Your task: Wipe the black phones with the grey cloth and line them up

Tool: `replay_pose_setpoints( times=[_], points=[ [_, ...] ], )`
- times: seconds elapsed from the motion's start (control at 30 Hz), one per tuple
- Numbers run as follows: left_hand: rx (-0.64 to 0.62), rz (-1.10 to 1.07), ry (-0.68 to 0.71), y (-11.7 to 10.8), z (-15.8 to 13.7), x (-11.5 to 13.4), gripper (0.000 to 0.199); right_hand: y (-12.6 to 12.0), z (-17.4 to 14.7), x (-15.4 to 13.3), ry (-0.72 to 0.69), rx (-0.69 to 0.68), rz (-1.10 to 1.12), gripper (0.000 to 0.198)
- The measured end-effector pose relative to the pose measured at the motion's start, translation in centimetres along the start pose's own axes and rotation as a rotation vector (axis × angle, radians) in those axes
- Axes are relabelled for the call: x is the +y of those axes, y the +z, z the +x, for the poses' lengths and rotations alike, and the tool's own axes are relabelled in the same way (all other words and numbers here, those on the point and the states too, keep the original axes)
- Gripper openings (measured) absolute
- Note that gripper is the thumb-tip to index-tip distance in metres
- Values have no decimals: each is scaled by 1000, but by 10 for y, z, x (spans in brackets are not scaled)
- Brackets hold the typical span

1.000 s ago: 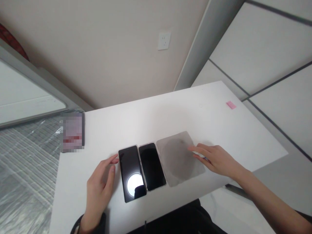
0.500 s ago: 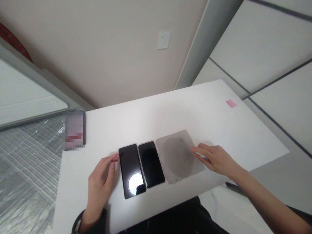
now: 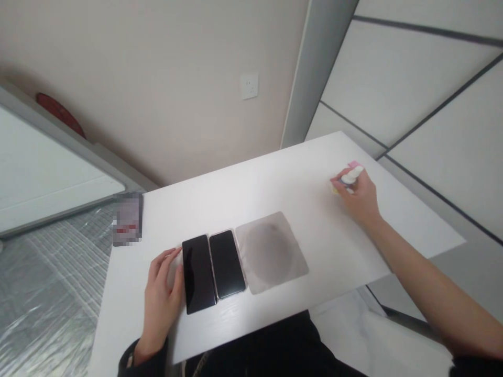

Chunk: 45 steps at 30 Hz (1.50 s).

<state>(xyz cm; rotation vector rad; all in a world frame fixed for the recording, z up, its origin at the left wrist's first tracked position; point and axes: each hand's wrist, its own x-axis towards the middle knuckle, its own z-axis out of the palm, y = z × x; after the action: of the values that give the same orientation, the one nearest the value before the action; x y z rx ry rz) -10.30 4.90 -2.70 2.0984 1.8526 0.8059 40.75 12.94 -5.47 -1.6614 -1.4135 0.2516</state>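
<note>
My left hand point(image 3: 163, 293) rests on the white table at the left edge of a large black phone point(image 3: 198, 277), fingers loosely bent and apart, holding nothing. Close beside that phone lies a second, smaller black phone point(image 3: 227, 267) with a clear rim. To its right a grey square cloth point(image 3: 271, 254) is spread flat, with a darker round patch in its middle. Toward the table's far right, my right hand point(image 3: 362, 199) is closed around a small spray bottle point(image 3: 349, 177) with a white top; the fingers hide most of its body. A bit of yellow shows beneath the fingertips.
A pink slip point(image 3: 354, 164) lies just behind my right hand. On the white table's point(image 3: 220, 193) far left corner sits a blurred flat box point(image 3: 129, 217). A wall with a socket point(image 3: 250, 86) stands behind, and cabinet panels point(image 3: 412, 89) on the right.
My right hand has moved from the cloth's right edge to the far right of the table, and the spray bottle now shows in it. My left hand stays by the large phone. The view has shifted slightly.
</note>
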Motion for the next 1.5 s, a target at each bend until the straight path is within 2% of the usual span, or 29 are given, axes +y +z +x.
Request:
replay_pose_setpoints(
  times=[0.17, 0.27, 0.33, 0.43, 0.5, 0.57, 0.63, 0.73, 0.8, 0.87, 0.97, 1.03, 1.13, 1.23, 1.37, 1.5],
  points=[
    [52, 59, -34, -3, -25, 18, 34, 9, 15, 17, 47, 15, 97, 33],
    [95, 86, -58, -9, -41, 22, 34, 3, 5, 17, 54, 27, 131, 58],
    [107, 96, -86, -13, -52, 22, 34, -7, -9, 7, 30, 78, 124, 72],
    [91, 99, -135, -15, -68, 20, 34, -20, -43, -24, -64, 224, 50, 55],
    [76, 109, -154, -10, -73, 20, 35, -18, -71, -50, -165, 130, -5, 32],
    [54, 126, -146, -1, -72, 22, 37, -5, -97, -74, -331, -178, 8, 22],
    [21, 143, -122, 12, -66, 26, 40, 18, -118, -93, -469, -364, 40, 20],
    [13, 164, -109, 30, -55, 28, 56, 52, -131, -105, -532, -438, -4, 28],
    [23, 171, -103, 36, -51, 23, 72, 65, -131, -102, -431, -375, -98, 37],
    [27, 205, -89, 37, -49, 13, 82, 68, -127, -95, -280, -289, -195, 54],
    [30, 278, -52, 33, -46, -2, 73, 62, -125, -88, -142, -229, -295, 71],
    [46, 303, -36, 28, -42, -6, 71, 60, -126, -89, -95, -229, -332, 71],
    [58, 344, -45, 20, -31, -1, 82, 62, -127, -95, 5, -231, -358, 69],
    [25, 351, -75, 13, -21, 7, 71, 66, -122, -102, 111, -257, -334, 58],
    [-56, 244, -159, 7, -12, 11, 54, 65, -110, -110, 228, -337, -203, 46],
    [-174, 38, -297, -1, -10, 10, 65, 52, -101, -127, 360, -431, 41, 46]
  ],
)
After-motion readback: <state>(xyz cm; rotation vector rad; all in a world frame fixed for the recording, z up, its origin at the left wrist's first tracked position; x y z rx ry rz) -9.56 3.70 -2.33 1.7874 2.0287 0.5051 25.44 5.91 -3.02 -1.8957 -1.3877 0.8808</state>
